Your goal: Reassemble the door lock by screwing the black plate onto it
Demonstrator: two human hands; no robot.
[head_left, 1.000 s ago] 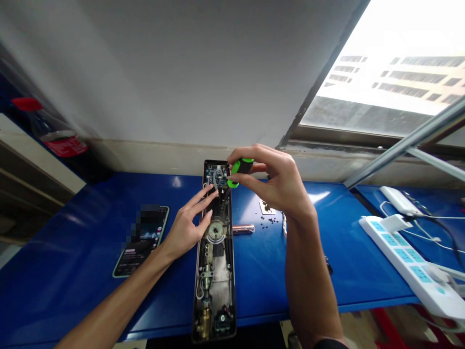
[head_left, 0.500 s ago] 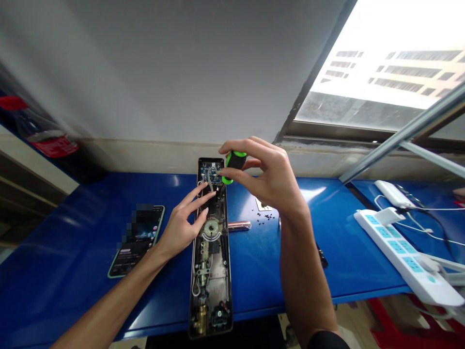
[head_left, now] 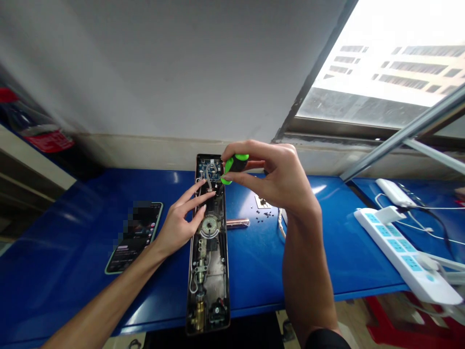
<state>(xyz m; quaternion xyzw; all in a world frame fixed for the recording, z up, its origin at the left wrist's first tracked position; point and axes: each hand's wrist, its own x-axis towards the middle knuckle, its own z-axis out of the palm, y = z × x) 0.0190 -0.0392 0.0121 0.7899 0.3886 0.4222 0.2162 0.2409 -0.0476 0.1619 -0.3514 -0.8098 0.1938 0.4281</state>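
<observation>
1. The long metal case (head_left: 215,283) sits on the blue table (head_left: 254,276), pointing from the person toward the wall.
2. Its little blue circuit board (head_left: 218,169) is at the far end, close to both hands.
3. The left hand (head_left: 180,219) reaches in from the left, fingers spread, gripping nothing I can see.
4. The right hand (head_left: 281,177) pinches a green and black screwdriver (head_left: 238,164) over the case's right edge. I can't tell what its tip touches.

Green-black handle (head_left: 238,164) leaning lower, pale cord (head_left: 281,224) more exposed
</observation>
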